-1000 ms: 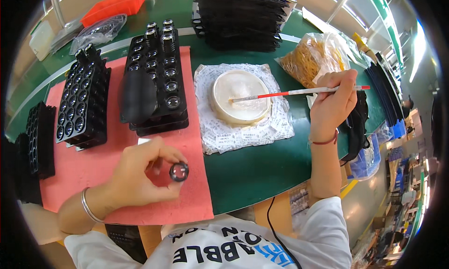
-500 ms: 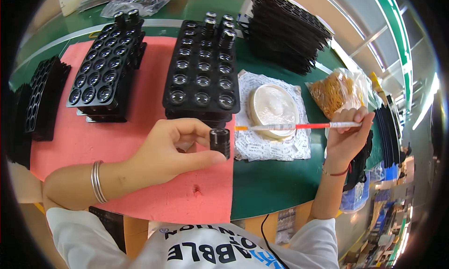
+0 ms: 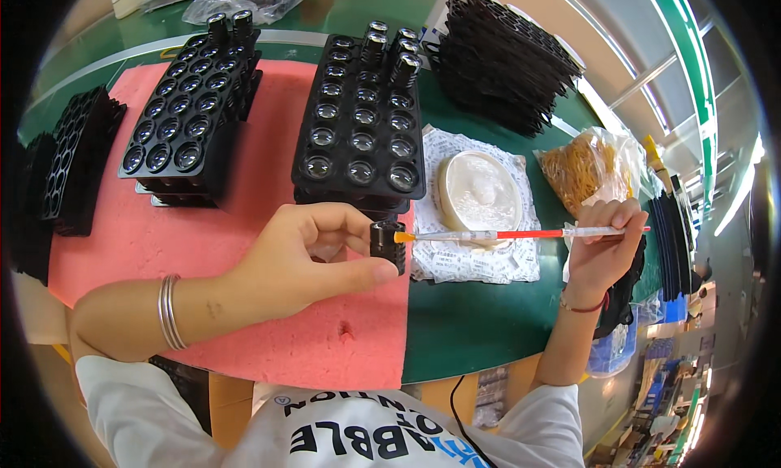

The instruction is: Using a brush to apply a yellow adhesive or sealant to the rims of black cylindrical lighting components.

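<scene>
A small black ribbed lens barrel (image 3: pixel 388 252) is gripped upright between the thumb and fingers of my left hand (image 3: pixel 301 252), over the pink mat. My right hand (image 3: pixel 604 244) pinches a slim paintbrush (image 3: pixel 529 234) with a red and white handle, held almost level. The brush's orange bristle tip overlaps the upper right rim of the barrel; whether it goes inside cannot be made out. Under the brush, a round cream dish with a clear film-like surface (image 3: pixel 482 193) lies on a white printed pad (image 3: pixel 431 256).
Black trays of lens barrels (image 3: pixel 362 130) stand ahead, with another filled stack (image 3: pixel 175 126) to the left. Black trays (image 3: pixel 504 65) are piled at the back right. A bag of orange-brown bits (image 3: pixel 582 167) sits beside the pad. The pink mat (image 3: pixel 268 338) covers part of the green table.
The brush has shifted left, bringing its bristles from beside the lens barrel onto its rim. My left hand keeps its hold on the barrel. The view has shifted slightly.
</scene>
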The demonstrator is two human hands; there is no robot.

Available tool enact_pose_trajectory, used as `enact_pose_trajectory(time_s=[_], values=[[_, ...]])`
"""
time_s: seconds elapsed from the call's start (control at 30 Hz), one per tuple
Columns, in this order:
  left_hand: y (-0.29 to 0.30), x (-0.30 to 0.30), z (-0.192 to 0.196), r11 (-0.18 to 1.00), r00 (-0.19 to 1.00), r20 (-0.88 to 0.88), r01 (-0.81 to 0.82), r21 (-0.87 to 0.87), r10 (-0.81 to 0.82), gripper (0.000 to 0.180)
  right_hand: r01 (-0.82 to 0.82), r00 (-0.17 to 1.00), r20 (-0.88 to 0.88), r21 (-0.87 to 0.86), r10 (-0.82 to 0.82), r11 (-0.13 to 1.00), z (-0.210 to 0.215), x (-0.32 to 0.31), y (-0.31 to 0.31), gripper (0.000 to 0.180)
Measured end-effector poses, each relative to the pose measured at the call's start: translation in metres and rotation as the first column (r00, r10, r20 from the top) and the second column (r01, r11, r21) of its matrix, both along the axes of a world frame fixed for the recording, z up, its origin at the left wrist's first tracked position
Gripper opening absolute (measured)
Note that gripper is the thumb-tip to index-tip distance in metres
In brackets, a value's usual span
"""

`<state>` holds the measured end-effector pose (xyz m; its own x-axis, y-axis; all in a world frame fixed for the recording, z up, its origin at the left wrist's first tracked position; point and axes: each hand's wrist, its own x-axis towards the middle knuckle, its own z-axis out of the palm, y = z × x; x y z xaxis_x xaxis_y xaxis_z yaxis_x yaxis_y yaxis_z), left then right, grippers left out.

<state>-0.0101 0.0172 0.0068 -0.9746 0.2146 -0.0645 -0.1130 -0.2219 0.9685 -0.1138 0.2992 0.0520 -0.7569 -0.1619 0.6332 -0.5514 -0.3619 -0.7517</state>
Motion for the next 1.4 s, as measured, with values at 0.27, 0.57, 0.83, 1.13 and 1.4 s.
enact_pose_trajectory(time_s=[0.27,0.57,0.83,1.13,1.4], values=[[-0.001,0.000,0.003,0.995,0.995,-0.029,0.098,0.030,-0.097,0.025,0.051,0.998,-0.021,0.011,-0.051,0.999,-0.001,-0.008,0.009,0.031],[0.001,0.000,0.003,0.990,0.994,-0.042,0.105,0.095,-0.102,0.025,0.167,0.986,-0.032,0.038,-0.165,0.985,0.004,-0.003,0.006,0.030],[0.003,-0.001,-0.001,0.999,0.998,-0.041,0.047,0.004,-0.046,0.025,-0.023,0.999,0.028,-0.125,0.027,0.992,0.008,-0.001,0.010,0.032],[0.002,-0.002,-0.003,0.996,0.998,-0.023,0.049,-0.073,-0.051,0.027,-0.007,1.000,0.005,-0.033,0.007,0.999,0.003,0.002,0.006,0.033],[0.002,-0.001,-0.003,0.998,0.998,-0.023,0.056,-0.011,-0.057,0.026,0.031,0.999,-0.020,0.022,-0.031,0.999,0.005,0.005,0.003,0.031]])
